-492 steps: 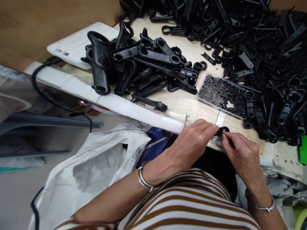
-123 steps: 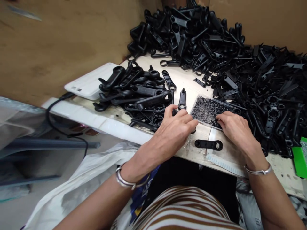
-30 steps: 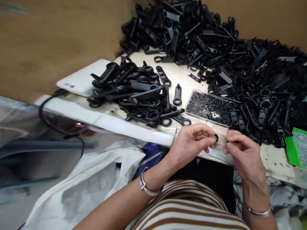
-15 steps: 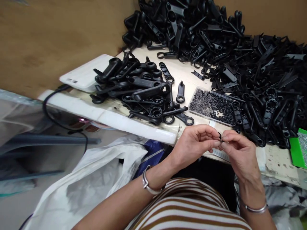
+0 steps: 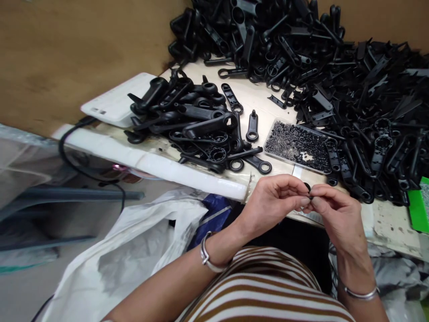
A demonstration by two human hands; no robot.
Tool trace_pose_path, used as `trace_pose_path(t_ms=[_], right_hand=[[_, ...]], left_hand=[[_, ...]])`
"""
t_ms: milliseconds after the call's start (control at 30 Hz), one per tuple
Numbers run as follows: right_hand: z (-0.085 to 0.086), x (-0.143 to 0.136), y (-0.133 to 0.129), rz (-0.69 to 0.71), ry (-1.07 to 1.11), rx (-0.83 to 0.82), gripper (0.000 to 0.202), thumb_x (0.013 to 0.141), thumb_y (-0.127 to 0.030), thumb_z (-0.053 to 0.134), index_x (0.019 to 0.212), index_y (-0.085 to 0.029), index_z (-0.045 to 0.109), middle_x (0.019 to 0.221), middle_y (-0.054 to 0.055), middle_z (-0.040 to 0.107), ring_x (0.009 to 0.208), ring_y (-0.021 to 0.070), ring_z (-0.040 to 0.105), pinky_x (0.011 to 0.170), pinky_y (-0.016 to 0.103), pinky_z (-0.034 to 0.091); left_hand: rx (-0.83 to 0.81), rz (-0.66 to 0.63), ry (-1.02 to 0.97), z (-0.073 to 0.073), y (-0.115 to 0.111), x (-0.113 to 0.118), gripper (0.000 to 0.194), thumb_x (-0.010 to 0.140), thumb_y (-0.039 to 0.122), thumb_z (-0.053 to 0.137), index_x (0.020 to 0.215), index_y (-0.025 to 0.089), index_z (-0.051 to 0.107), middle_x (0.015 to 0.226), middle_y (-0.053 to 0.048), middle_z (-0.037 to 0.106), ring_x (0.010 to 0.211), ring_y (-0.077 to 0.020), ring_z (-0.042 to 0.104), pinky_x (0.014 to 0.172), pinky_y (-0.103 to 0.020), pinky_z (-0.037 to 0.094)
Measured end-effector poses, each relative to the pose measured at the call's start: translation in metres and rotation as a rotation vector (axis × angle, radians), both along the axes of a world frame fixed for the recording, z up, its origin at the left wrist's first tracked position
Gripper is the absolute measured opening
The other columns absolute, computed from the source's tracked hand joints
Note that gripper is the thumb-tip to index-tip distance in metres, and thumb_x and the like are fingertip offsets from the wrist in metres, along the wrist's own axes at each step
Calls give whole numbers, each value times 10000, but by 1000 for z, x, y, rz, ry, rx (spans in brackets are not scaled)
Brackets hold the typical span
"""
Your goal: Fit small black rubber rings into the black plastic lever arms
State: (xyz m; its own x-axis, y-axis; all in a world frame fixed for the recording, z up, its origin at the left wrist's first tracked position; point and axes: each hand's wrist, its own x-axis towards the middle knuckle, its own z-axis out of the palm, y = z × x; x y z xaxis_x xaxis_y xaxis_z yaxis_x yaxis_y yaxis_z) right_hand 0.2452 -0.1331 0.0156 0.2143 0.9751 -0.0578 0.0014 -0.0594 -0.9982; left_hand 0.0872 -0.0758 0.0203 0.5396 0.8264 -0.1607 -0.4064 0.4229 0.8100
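My left hand [image 5: 273,201] and my right hand [image 5: 338,214] meet fingertip to fingertip over the table's front edge. Both pinch a small black part [image 5: 307,188] that is mostly hidden by the fingers. Just behind them lies a shallow clear tray [image 5: 279,158] filled with tiny black pieces. Left of the tray, a single black ring-ended part [image 5: 252,126] rests by itself. A heap of similar black handle-like parts [image 5: 204,120] lies further left.
A large pile of black parts [image 5: 288,44] covers the back and right of the table. At the left are a white flat box [image 5: 117,100] and a black cable [image 5: 63,154]. A green tray [image 5: 417,210] sits at the right edge, a white bag [image 5: 134,250] below left.
The view has shifted slightly. My hands stay together at the small black part, whose rounded dark portion shows a little more between the fingertips.
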Motion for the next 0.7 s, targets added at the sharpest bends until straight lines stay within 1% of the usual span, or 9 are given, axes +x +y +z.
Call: trace_pose_path(t_ms=[100, 167, 233, 333, 467, 567, 633, 700], right_hand=[[3, -3, -2, -47, -97, -58, 77, 778, -255, 755, 846, -221, 740, 644, -25, 685, 541, 107, 652, 586, 226, 576], [5, -5, -5, -74, -204, -65, 63, 802, -265, 734, 843, -217, 729, 601, -33, 682, 545, 106, 658, 590, 211, 572], [7, -8, -7, -95, -317, -48, 54, 823, -270, 713, 846, -222, 725, 605, -39, 690, 556, 95, 659, 605, 193, 566], [9, -10, -10, -91, -438, -4, 66, 856, -269, 679, 877, -231, 728, 629, -45, 701, 584, 86, 666, 635, 178, 562], [11, -11, -12, -69, -477, 47, 79, 867, -249, 661, 903, -215, 722, 684, -30, 723, 597, 96, 687, 619, 179, 574], [13, -11, -12, -58, -542, 84, 70, 868, -226, 653, 889, -188, 708, 741, -2, 741, 586, 104, 694, 598, 185, 580], [16, -11, -10, -40, -624, 123, 60, 869, -204, 643, 871, -174, 695, 770, 14, 745, 575, 103, 691, 589, 185, 576], [18, -11, -8, -14, -714, 172, 54, 869, -178, 632, 857, -168, 684, 757, 14, 736, 565, 96, 683, 585, 180, 566]], left_hand=[[63, 41, 39, -2, -1, 0, 170, 662, 192, 810, 719, 118, 668, 622, 10, 654, 580, -97, 631, 599, -193, 534], [108, 73, 93, -3, -2, 0, 109, 673, 128, 775, 726, 121, 679, 639, 13, 657, 591, -86, 623, 599, -173, 523], [171, 114, 152, -5, -3, 0, 86, 685, 91, 748, 735, 126, 688, 672, 9, 672, 616, -83, 629, 619, -163, 524], [331, 166, 234, -5, -5, 1, 68, 726, 71, 708, 740, 135, 690, 665, 10, 684, 610, -84, 640, 606, -151, 523], [576, 191, 328, -4, -7, 0, 101, 788, 58, 668, 744, 148, 686, 627, 22, 683, 583, -82, 643, 594, -142, 521], [733, 252, 427, -6, -8, -2, 91, 796, 66, 683, 772, 154, 692, 687, 18, 710, 620, -84, 657, 624, -143, 521], [810, 283, 481, -7, -9, -2, 93, 794, 66, 692, 788, 159, 694, 724, 18, 722, 640, -85, 665, 637, -141, 519], [870, 294, 519, -8, -9, -2, 115, 784, 45, 697, 791, 160, 690, 740, 24, 726, 654, -81, 671, 653, -135, 516]])
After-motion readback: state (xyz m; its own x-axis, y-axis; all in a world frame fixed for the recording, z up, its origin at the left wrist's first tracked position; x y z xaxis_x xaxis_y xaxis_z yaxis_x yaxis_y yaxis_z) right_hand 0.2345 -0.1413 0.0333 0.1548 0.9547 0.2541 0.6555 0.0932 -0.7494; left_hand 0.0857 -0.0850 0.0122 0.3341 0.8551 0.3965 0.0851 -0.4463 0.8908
